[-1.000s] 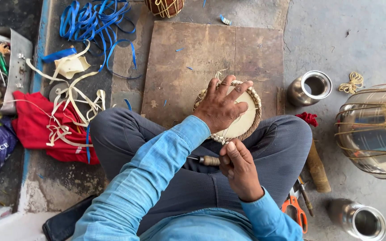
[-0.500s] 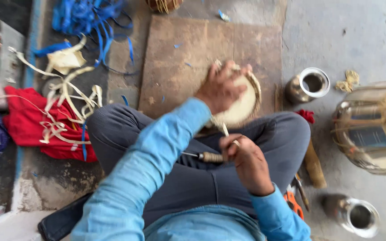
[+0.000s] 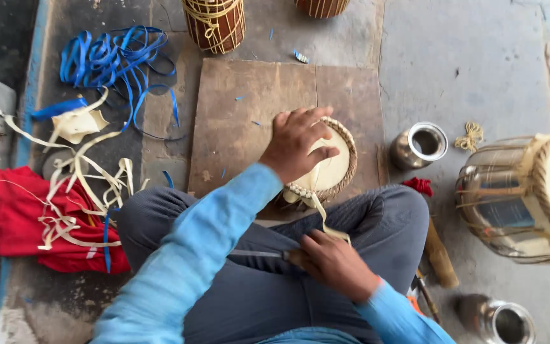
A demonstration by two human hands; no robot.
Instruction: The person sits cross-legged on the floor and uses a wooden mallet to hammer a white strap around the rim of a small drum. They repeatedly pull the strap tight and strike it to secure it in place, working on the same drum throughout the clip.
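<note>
Now strap (image 3: 318,213) out, taut, unlike before.

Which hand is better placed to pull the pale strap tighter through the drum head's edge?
Probably the right hand: it already holds the pale strap and an awl-like tool in its grip. The left hand lies pressed on the drum head, steadying it.
</note>
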